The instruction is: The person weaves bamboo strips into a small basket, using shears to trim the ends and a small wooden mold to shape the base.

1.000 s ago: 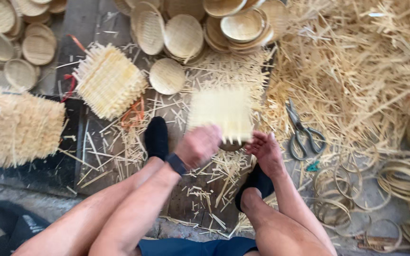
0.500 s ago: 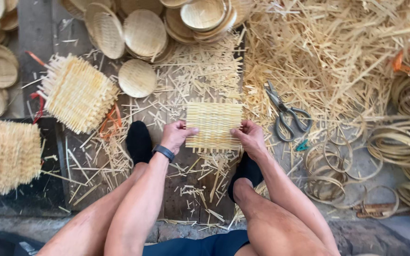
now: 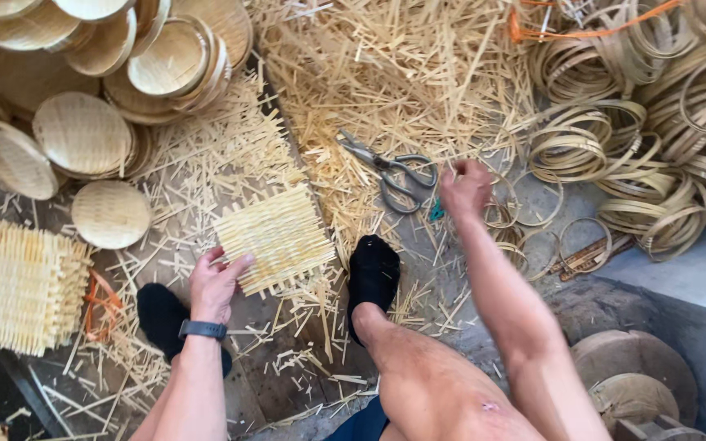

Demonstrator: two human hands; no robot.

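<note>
My left hand (image 3: 216, 283) grips the lower left edge of a square woven bamboo mat (image 3: 274, 237), held flat just above the floor between my feet. My right hand (image 3: 465, 188) has reached out to the right, over the straw litter. It is next to a pair of metal scissors (image 3: 390, 170) lying on the ground and touches nothing I can make out; its fingers look curled. A dark watch sits on my left wrist. Both feet wear black socks.
Round woven bowls (image 3: 83, 131) are heaped at the upper left. A stack of square mats (image 3: 18, 286) lies at the left. Bamboo rings (image 3: 655, 139) pile up at the right. Loose bamboo strips (image 3: 402, 65) cover the floor. A round wooden block (image 3: 639, 376) stands at lower right.
My right hand has let go of the mat and moved right toward the scissors. The left hand alone now holds the mat. My view has shifted to the right.
</note>
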